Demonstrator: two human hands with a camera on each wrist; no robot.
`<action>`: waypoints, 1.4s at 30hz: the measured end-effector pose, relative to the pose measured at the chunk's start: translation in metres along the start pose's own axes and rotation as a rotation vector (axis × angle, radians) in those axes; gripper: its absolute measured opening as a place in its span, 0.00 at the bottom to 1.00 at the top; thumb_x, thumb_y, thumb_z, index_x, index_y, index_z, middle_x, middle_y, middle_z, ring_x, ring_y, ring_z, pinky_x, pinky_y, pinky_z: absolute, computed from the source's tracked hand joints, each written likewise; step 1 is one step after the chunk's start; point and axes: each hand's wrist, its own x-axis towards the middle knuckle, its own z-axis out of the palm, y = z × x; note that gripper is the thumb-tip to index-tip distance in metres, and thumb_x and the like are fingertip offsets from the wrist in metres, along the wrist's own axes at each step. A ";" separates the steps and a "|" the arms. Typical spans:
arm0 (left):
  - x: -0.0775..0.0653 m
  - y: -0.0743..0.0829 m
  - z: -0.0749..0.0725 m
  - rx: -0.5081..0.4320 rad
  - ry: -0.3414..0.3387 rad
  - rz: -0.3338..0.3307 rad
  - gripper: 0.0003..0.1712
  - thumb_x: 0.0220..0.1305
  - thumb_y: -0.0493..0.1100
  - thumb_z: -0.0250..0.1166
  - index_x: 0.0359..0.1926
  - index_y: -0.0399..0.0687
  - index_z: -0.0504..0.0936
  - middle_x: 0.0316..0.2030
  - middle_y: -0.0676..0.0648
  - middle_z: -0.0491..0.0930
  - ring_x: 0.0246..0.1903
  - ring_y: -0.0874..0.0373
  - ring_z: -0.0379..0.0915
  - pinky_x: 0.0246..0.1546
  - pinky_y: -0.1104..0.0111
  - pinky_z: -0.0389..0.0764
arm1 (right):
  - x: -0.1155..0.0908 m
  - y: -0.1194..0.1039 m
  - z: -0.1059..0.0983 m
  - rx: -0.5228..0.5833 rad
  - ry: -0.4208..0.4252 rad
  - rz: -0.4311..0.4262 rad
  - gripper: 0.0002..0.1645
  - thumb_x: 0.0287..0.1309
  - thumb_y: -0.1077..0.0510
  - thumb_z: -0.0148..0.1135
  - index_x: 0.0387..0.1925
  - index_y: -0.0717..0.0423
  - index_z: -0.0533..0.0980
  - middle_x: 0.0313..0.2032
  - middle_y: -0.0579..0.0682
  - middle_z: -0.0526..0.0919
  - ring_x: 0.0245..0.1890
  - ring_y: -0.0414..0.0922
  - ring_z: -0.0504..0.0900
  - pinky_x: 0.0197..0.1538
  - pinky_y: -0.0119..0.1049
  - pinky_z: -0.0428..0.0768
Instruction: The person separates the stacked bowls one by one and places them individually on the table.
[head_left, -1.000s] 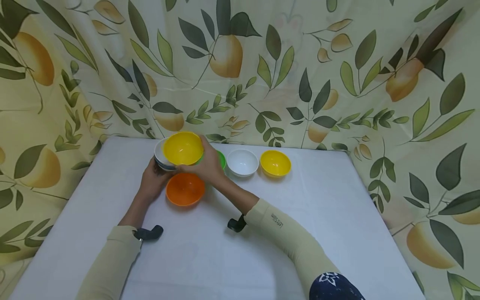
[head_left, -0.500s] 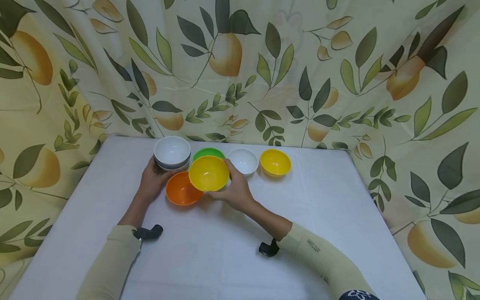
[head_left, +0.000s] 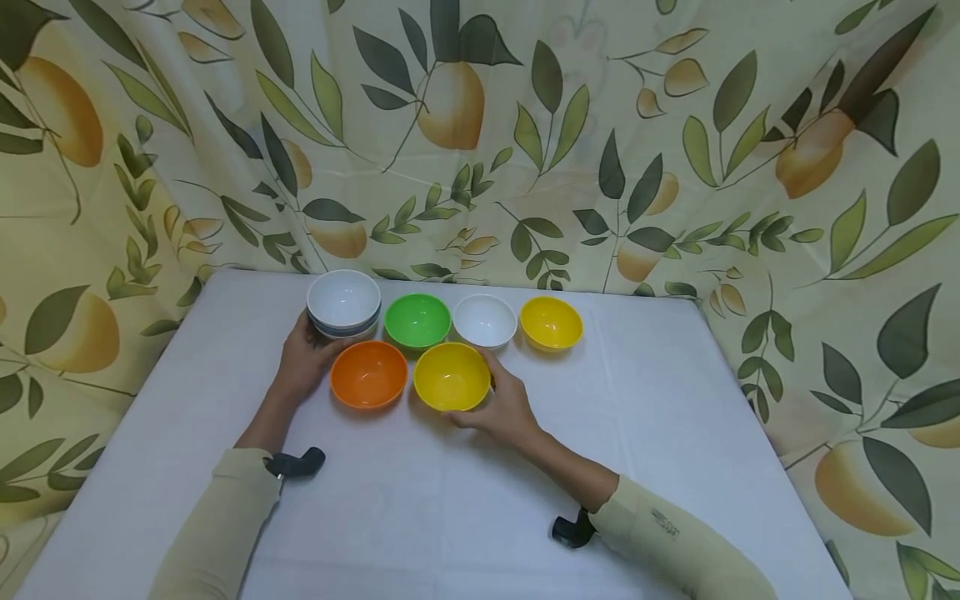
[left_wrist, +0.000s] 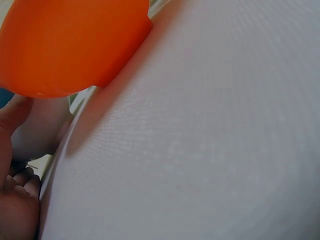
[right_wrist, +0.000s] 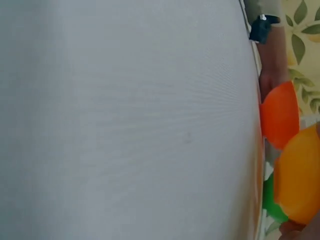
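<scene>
My left hand (head_left: 302, 360) grips a stack of white bowls (head_left: 343, 298) at the far left of the table, thumb toward the front. In the left wrist view the thumb (left_wrist: 16, 114) lies along the lowest bowl (left_wrist: 42, 127), partly behind an orange bowl (left_wrist: 75, 45). My right hand (head_left: 510, 408) holds a yellow bowl (head_left: 452, 377) by its right side, thumb at the near rim. That bowl is upright, just right of the orange bowl and in front of a green bowl (head_left: 417, 320). The right wrist view shows the held yellow bowl (right_wrist: 298, 175) close over the cloth.
Behind, in a row right of the stack, are the green bowl, a single white bowl (head_left: 485, 321) and another yellow bowl (head_left: 551, 323). A white cloth (head_left: 420, 517) covers the table. A fruit-patterned curtain (head_left: 495, 208) hangs along the table's back edge.
My right hand has carried the yellow bowl from over the white stack, rightward and toward me, to beside the orange bowl. The green bowl is now uncovered. My left hand has stayed at the stack.
</scene>
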 end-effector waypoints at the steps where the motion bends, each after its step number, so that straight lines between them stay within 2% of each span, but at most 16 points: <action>1: 0.000 0.000 0.000 0.001 0.001 0.002 0.65 0.64 0.55 0.77 0.86 0.51 0.42 0.83 0.41 0.49 0.81 0.43 0.43 0.79 0.47 0.51 | -0.001 0.002 -0.001 -0.004 -0.005 0.006 0.63 0.38 0.52 0.89 0.76 0.54 0.66 0.66 0.50 0.78 0.65 0.48 0.78 0.69 0.51 0.76; 6: 0.001 0.001 0.000 0.001 0.002 -0.001 0.64 0.64 0.54 0.77 0.86 0.51 0.42 0.83 0.41 0.50 0.81 0.44 0.43 0.79 0.48 0.51 | -0.002 0.011 -0.005 -0.027 -0.048 0.055 0.63 0.39 0.51 0.90 0.76 0.53 0.66 0.66 0.49 0.79 0.65 0.47 0.77 0.71 0.48 0.74; 11: 0.002 0.002 0.001 -0.005 -0.004 -0.003 0.64 0.64 0.54 0.77 0.86 0.52 0.42 0.83 0.42 0.49 0.81 0.45 0.43 0.79 0.48 0.51 | 0.000 0.013 -0.008 -0.051 -0.051 0.079 0.64 0.37 0.50 0.91 0.76 0.54 0.67 0.66 0.49 0.78 0.65 0.47 0.76 0.73 0.48 0.71; 19: -0.001 0.000 0.002 0.002 -0.001 -0.010 0.67 0.62 0.57 0.78 0.86 0.53 0.41 0.83 0.42 0.48 0.81 0.44 0.42 0.79 0.46 0.50 | -0.004 0.006 -0.012 -0.083 -0.057 0.117 0.70 0.35 0.47 0.92 0.78 0.54 0.63 0.71 0.50 0.75 0.70 0.48 0.72 0.75 0.52 0.68; 25: -0.004 0.000 0.002 0.013 -0.007 -0.001 0.66 0.63 0.58 0.78 0.86 0.54 0.41 0.83 0.42 0.49 0.81 0.43 0.42 0.79 0.45 0.51 | -0.014 -0.007 -0.020 -0.089 -0.037 0.119 0.63 0.35 0.43 0.92 0.73 0.50 0.69 0.70 0.45 0.76 0.74 0.49 0.67 0.76 0.59 0.64; 31: -0.004 -0.002 0.000 0.004 -0.013 0.002 0.66 0.64 0.57 0.77 0.86 0.53 0.41 0.83 0.42 0.49 0.81 0.42 0.43 0.79 0.44 0.51 | -0.018 -0.026 -0.026 -0.095 0.038 0.093 0.67 0.41 0.49 0.90 0.78 0.60 0.63 0.73 0.56 0.73 0.74 0.55 0.68 0.75 0.59 0.66; 34: -0.004 -0.003 -0.001 0.005 -0.020 -0.010 0.66 0.63 0.58 0.77 0.86 0.52 0.40 0.83 0.41 0.48 0.81 0.42 0.43 0.79 0.44 0.51 | -0.013 -0.036 -0.026 -0.103 0.051 0.048 0.68 0.43 0.49 0.89 0.79 0.60 0.60 0.74 0.56 0.71 0.74 0.54 0.68 0.75 0.58 0.66; 37: -0.004 -0.003 0.000 0.007 -0.021 -0.014 0.67 0.63 0.59 0.77 0.86 0.52 0.40 0.83 0.41 0.48 0.81 0.42 0.43 0.79 0.44 0.51 | 0.000 -0.046 -0.025 -0.114 0.043 0.001 0.68 0.44 0.45 0.88 0.81 0.55 0.59 0.77 0.52 0.67 0.76 0.52 0.65 0.75 0.59 0.66; 42: -0.004 0.001 0.000 -0.007 -0.009 0.003 0.65 0.65 0.56 0.77 0.86 0.53 0.41 0.83 0.41 0.48 0.81 0.42 0.43 0.79 0.45 0.52 | 0.027 -0.055 -0.016 -0.106 -0.018 -0.049 0.70 0.47 0.39 0.84 0.83 0.51 0.55 0.80 0.48 0.60 0.78 0.50 0.60 0.76 0.62 0.63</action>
